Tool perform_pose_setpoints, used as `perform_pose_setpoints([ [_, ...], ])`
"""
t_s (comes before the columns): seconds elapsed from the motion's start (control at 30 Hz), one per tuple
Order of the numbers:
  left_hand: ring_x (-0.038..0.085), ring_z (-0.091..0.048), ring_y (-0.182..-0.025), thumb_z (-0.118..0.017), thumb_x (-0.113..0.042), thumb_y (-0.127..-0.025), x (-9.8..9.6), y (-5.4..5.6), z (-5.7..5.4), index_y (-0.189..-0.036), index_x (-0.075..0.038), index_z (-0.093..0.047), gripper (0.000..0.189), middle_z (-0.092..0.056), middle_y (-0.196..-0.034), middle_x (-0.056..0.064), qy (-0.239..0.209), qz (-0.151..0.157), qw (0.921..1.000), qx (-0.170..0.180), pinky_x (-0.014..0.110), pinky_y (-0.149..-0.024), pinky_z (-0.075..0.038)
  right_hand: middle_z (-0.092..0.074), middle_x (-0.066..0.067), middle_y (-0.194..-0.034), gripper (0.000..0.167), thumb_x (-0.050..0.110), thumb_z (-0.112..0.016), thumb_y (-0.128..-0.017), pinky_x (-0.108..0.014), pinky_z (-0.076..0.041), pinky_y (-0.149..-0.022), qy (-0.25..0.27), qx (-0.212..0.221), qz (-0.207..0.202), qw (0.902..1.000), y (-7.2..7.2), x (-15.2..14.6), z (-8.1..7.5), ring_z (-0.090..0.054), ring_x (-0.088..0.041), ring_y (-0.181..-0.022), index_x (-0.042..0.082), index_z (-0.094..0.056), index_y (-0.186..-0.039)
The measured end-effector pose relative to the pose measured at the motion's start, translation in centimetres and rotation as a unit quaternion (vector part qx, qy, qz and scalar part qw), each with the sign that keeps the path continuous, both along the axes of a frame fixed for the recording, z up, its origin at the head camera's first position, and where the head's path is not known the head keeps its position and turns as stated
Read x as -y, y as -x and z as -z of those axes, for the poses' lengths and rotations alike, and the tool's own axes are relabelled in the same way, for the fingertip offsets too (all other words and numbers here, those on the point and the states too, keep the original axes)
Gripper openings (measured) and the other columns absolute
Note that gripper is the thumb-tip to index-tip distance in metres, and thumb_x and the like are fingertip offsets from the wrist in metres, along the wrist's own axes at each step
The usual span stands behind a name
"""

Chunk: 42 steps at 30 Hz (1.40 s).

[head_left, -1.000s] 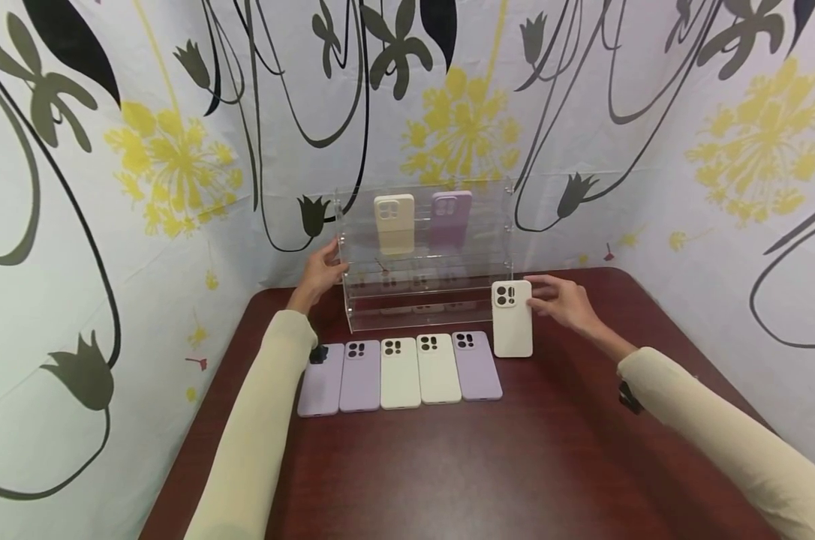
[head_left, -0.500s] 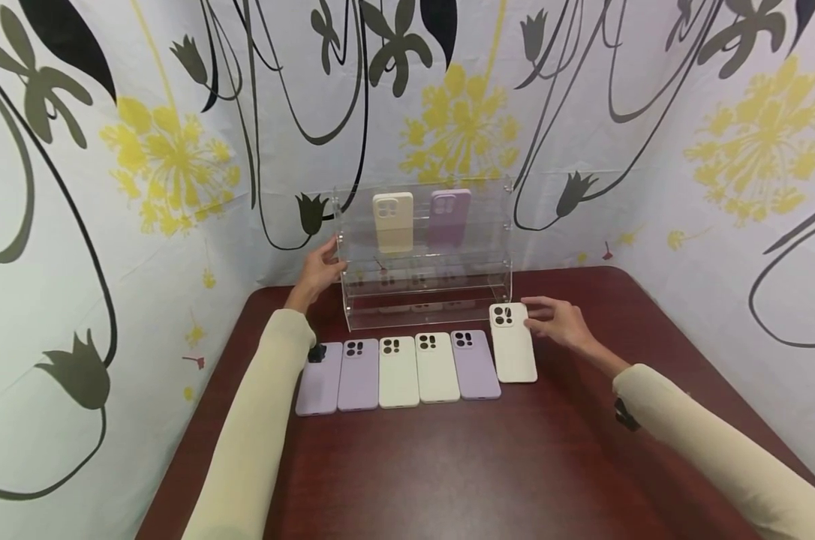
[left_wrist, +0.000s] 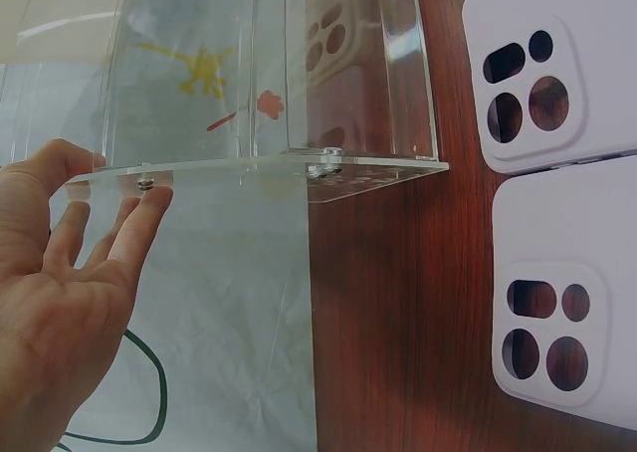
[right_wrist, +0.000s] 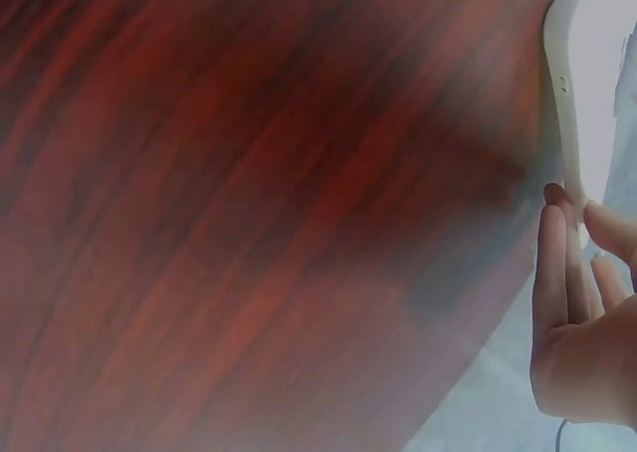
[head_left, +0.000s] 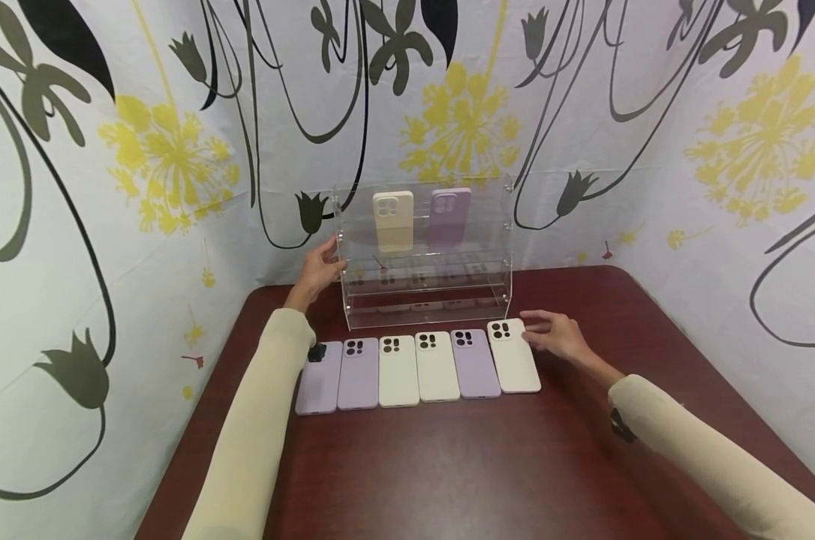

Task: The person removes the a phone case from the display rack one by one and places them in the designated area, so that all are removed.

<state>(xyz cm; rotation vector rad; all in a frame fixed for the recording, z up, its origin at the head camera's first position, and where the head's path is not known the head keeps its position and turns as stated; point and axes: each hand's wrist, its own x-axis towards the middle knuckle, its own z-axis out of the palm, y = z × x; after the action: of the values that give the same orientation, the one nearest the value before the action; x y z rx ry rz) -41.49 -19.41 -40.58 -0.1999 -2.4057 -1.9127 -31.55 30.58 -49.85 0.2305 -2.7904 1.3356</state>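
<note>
My right hand (head_left: 557,335) pinches a white phone case (head_left: 514,355) by its upper right edge, at the right end of a row of cases. In the right wrist view, thumb and fingers meet at one end of this case (right_wrist: 587,94). To its left lie a purple case (head_left: 476,364), two white cases (head_left: 437,366) and two more purple ones (head_left: 358,375). With thumb and fingers on either side of its left panel, my left hand (head_left: 320,268) holds a clear acrylic display stand (head_left: 428,319); the left wrist view shows the panel edge (left_wrist: 239,163) between them.
A cream case (head_left: 393,221) and a purple case (head_left: 449,216) stand upright on a high tier of the stand. Patterned cloth (head_left: 583,112) surrounds the dark red wooden table (head_left: 421,465) at the back and sides. My left sleeve (head_left: 252,427) passes beside the row's left end.
My right hand has lowered the white case and drawn it toward me, from upright beside the stand to lying nearly flat at the row's right end. The left hand stays on the stand.
</note>
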Motion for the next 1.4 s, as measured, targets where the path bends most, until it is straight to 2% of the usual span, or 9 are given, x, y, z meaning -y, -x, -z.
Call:
perform_pose_setpoints([
  [0.3, 0.038, -0.048, -0.142, -0.06, 0.004, -0.099, -0.1, -0.1, 0.0, -0.164, -0.023, -0.031, 0.076, -0.036, -0.165, 0.013, 0.008, -0.004, 1.0, -0.002, 0.057, -0.1, -0.05, -0.075, -0.027, -0.109, 0.049, 0.009, -0.078, -0.094, -0.035, -0.064, -0.066, 0.002, 0.005, -0.004, 1.0, -0.8, 0.1, 0.6, -0.078, -0.033, -0.088, -0.005, -0.062, -0.138],
  [0.47, 0.039, -0.047, -0.143, -0.059, 0.004, -0.099, 0.0, -0.1, 0.0, -0.164, -0.025, -0.031, 0.076, -0.035, -0.165, 0.012, 0.003, -0.002, 1.0, -0.001, 0.06, -0.103, -0.047, -0.076, -0.024, -0.105, 0.045, 0.01, -0.08, -0.092, -0.034, -0.063, -0.064, -0.004, -0.007, 0.005, 1.0, -0.9, 0.3, 0.7, -0.078, -0.03, -0.082, -0.005, -0.066, -0.133],
  [0.63, 0.04, -0.045, -0.144, -0.06, 0.004, -0.099, 0.0, -0.1, 0.1, -0.164, -0.025, -0.032, 0.076, -0.035, -0.165, 0.014, 0.0, -0.001, 1.0, 0.002, 0.057, -0.106, -0.048, -0.078, -0.019, -0.099, 0.044, 0.012, -0.082, -0.09, -0.032, -0.063, -0.062, -0.019, -0.018, 0.015, 0.9996, -0.9, 0.2, 1.1, -0.077, -0.024, -0.073, -0.002, -0.069, -0.13],
  [0.9, 0.038, -0.046, -0.144, -0.06, 0.003, -0.1, 0.0, 0.1, 0.0, -0.164, -0.024, -0.031, 0.076, -0.037, -0.165, 0.011, 0.005, -0.001, 1.0, 0.002, 0.055, -0.106, -0.05, -0.079, -0.016, -0.097, 0.042, 0.013, -0.083, -0.089, -0.028, -0.06, -0.058, -0.05, -0.048, 0.015, 0.9975, -0.8, -0.1, 1.5, -0.076, -0.021, -0.068, -0.002, -0.071, -0.126],
  [1.0, 0.038, -0.046, -0.144, -0.06, 0.004, -0.099, -0.1, 0.1, 0.0, -0.164, -0.024, -0.031, 0.076, -0.037, -0.165, 0.01, 0.002, -0.001, 1.0, 0.0, 0.058, -0.106, -0.048, -0.08, -0.014, -0.096, 0.042, 0.014, -0.084, -0.089, -0.025, -0.056, -0.057, -0.065, -0.063, 0.015, 0.9958, -0.8, -0.2, 1.6, -0.076, -0.019, -0.068, 0.0, -0.072, -0.126],
  [1.2, 0.041, -0.044, -0.144, -0.059, 0.005, -0.099, -0.1, 0.0, 0.0, -0.164, -0.023, -0.03, 0.077, -0.035, -0.165, 0.013, -0.003, 0.002, 1.0, -0.001, 0.06, -0.107, -0.047, -0.08, -0.008, -0.095, 0.042, 0.017, -0.086, -0.086, -0.022, -0.05, -0.067, -0.091, -0.092, 0.017, 0.9914, -0.5, -0.3, 1.7, -0.076, -0.015, -0.07, 0.003, -0.074, -0.124],
  [1.4, 0.041, -0.044, -0.144, -0.059, 0.004, -0.1, -0.1, -0.2, -0.1, -0.164, -0.024, -0.03, 0.076, -0.035, -0.165, 0.014, -0.003, 0.004, 1.0, -0.002, 0.058, -0.106, -0.048, -0.08, -0.009, -0.097, 0.042, 0.016, -0.087, -0.086, -0.02, -0.05, -0.063, -0.087, -0.111, 0.009, 0.99, 0.2, -0.2, 1.1, -0.076, -0.016, -0.072, 0.003, -0.074, -0.123],
])
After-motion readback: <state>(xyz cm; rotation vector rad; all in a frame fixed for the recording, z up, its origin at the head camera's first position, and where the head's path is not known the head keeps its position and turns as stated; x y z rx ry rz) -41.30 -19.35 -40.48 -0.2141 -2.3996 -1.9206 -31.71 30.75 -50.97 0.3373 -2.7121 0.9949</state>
